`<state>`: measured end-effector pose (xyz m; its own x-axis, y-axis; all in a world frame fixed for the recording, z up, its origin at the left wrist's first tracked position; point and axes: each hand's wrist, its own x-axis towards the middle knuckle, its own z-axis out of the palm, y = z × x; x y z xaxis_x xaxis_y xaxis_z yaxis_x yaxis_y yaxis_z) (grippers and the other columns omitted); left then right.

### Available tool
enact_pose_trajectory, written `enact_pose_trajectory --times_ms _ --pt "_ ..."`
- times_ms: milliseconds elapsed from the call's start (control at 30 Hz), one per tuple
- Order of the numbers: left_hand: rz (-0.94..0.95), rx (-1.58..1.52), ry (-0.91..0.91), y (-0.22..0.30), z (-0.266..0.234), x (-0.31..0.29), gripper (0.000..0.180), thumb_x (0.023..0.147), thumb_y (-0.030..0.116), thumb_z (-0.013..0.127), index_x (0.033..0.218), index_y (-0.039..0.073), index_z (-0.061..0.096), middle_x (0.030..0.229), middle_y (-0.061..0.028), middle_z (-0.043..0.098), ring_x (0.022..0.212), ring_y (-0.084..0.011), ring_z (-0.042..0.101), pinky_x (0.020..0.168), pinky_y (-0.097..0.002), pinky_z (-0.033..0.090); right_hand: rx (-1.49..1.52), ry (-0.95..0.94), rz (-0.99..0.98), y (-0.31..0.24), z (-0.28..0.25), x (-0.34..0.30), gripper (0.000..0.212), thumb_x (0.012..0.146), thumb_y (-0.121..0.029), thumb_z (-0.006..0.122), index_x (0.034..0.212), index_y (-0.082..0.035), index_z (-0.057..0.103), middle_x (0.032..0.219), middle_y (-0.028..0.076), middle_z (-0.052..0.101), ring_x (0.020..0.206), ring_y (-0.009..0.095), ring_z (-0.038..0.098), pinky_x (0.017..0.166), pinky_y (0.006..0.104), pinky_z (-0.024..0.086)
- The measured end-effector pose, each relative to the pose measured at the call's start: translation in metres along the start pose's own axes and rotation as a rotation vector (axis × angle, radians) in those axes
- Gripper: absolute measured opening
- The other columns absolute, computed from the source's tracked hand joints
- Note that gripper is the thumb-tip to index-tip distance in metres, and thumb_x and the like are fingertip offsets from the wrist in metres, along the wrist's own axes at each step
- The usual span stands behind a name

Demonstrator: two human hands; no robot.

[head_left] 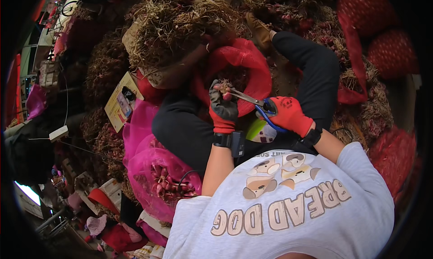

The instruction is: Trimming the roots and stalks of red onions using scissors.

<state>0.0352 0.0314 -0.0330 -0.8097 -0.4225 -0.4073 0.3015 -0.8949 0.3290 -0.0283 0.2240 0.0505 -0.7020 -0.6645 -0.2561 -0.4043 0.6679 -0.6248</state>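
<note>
My left hand [223,106], in a red glove with a dark grey palm, is closed around a small bunch of shallots [227,96] with dry, stringy roots. In my right hand [291,114], gloved in red, is a pair of scissors [246,98] with blue handles. Their metal blades point left and reach the bunch; whether they touch it is hard to make out. Just beyond both hands, a red mesh bag [260,74] stands with its mouth rolled open between my legs. Its inside is dark, with some dry stalks visible.
A heaped sack of dried shallots [176,20] rises beyond the red bag. At my left, a pink mesh bag [137,150] contains trimmed shallots [171,184]. Filled red mesh sacks [392,53] stand at the far right. A cardboard piece [118,106] leans near my left knee.
</note>
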Motion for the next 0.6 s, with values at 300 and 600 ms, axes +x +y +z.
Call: enact_pose_trajectory --times_ms 300,600 --pt "0.085 0.139 -0.196 -0.008 -0.008 0.002 0.024 0.093 0.021 0.049 0.116 0.014 0.05 0.095 0.0041 0.052 0.073 -0.0086 0.044 0.066 -0.0222 0.041 -0.189 0.11 -0.065 -0.002 -0.002 -0.004 0.044 0.074 -0.053 0.063 0.086 -0.011 0.063 0.078 0.008 0.065 0.073 0.026 0.064 0.063 0.035 0.049" --pt "-0.012 0.075 -0.199 -0.006 -0.005 0.0 0.026 0.092 0.025 0.051 0.116 0.015 0.051 0.1 0.0052 0.052 0.084 -0.0149 0.052 0.088 -0.0374 0.045 -0.137 -0.008 -0.015 -0.001 -0.002 -0.001 0.042 0.075 -0.05 0.063 0.089 -0.011 0.062 0.08 0.009 0.065 0.075 0.027 0.064 0.067 0.0364 0.048"
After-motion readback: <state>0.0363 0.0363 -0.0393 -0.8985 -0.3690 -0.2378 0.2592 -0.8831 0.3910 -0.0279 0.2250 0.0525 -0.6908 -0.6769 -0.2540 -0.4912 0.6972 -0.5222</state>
